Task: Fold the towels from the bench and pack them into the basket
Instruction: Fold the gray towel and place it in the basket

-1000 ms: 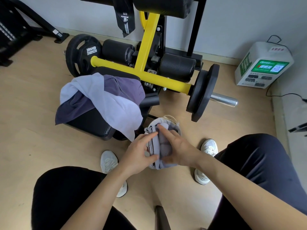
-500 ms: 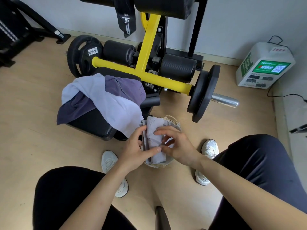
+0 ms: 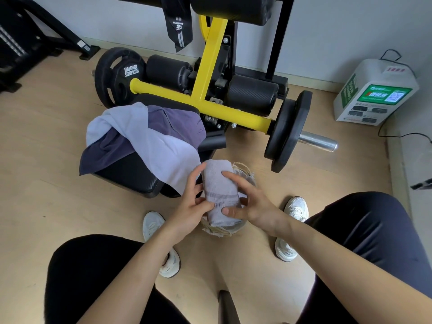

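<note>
One towel nearly packed, two to go: a person's hands press a folded towel (image 3: 219,183) down into the small woven basket (image 3: 243,169), which stands on the floor (image 3: 46,206) just beside the near right corner of the padded tabletop (image 3: 131,174). The left hand (image 3: 190,206) grips the bundle's left side and the right hand (image 3: 252,204) clamps over its right side, thumb on top. The two hands are close together, with only the cloth between them. The towel is pale grey-lilac, folded into a thick, narrow oblong with a darker band woven across its near end. It fills the basket's mouth and stands above the rim, so it looks not yet fully seated. On the tabletop a light lavender towel (image 3: 163,146) lies loosely across a dark purple towel (image 3: 173,120), both unfolded and hanging over the edges. Whether the basket can take all three is doubtful, judging by how much room the first one fills.
</note>
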